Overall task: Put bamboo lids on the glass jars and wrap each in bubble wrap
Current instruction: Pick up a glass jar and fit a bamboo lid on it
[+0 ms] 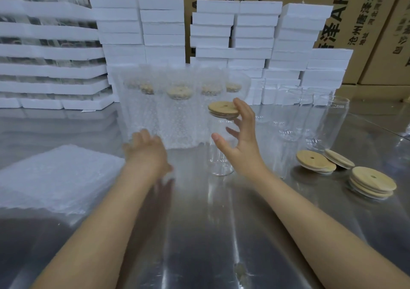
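Note:
A clear glass jar (219, 153) stands upright on the steel table (199, 233) with a round bamboo lid (223, 109) on top. My right hand (241, 142) is around its right side, fingers spread; one fingertip is at the lid's edge and the thumb is in front of the glass. My left hand (146, 149), blurred, reaches with relaxed fingers to the foot of a row of several bubble-wrapped, lidded jars (177, 115) just behind. A stack of bubble wrap sheets (55, 178) lies at the left.
Several bare glass jars (328, 122) stand at the right, with loose bamboo lids (316, 161) and a small lid stack (372, 182) in front of them. White foam blocks (159, 22) are piled along the back, cardboard boxes (355, 22) behind.

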{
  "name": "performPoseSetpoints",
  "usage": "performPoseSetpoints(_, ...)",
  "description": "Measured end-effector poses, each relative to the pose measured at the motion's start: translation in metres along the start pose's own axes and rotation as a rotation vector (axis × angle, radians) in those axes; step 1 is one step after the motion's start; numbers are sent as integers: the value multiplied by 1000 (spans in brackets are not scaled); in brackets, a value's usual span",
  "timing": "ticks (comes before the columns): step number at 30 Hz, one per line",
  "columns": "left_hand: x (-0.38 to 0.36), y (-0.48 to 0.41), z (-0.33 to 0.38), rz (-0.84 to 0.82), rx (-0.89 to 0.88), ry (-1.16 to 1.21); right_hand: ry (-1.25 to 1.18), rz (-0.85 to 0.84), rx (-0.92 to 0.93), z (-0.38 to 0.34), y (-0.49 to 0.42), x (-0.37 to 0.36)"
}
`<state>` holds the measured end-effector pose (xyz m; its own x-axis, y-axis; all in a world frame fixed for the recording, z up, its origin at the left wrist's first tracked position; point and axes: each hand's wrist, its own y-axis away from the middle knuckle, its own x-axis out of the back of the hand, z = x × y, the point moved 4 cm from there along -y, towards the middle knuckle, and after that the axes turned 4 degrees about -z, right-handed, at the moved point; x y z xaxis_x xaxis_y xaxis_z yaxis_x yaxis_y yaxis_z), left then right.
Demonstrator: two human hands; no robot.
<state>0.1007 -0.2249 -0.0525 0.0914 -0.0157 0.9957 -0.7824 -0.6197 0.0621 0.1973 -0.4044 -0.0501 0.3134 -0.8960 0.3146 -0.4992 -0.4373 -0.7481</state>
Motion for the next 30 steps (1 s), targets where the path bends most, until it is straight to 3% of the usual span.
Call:
performPoseSetpoints(4,0,-12,-63,-126,323,146,-11,-63,-83,11,7,-4)
performPoseSetpoints(9,-21,-24,-58,-169,241,138,-13,-49,-86,11,5,-10)
performPoseSetpoints(14,-20,-19,-12,48,30,330,-7,-58,-92,11,5,-9)
performPoseSetpoints(19,-8,-19,-30,160,143,255,-9,-56,-96,12,5,-8)
performPoseSetpoints(24,4,-17,-35,237,146,341,5,-65,-106,14,4,-8)
performPoseSetpoints(28,25,-5,-33,525,134,355,7,-54,-102,14,4,-7)
performPoseSetpoints(30,36,4,-31,686,33,539,7,-22,-90,13,3,-5)
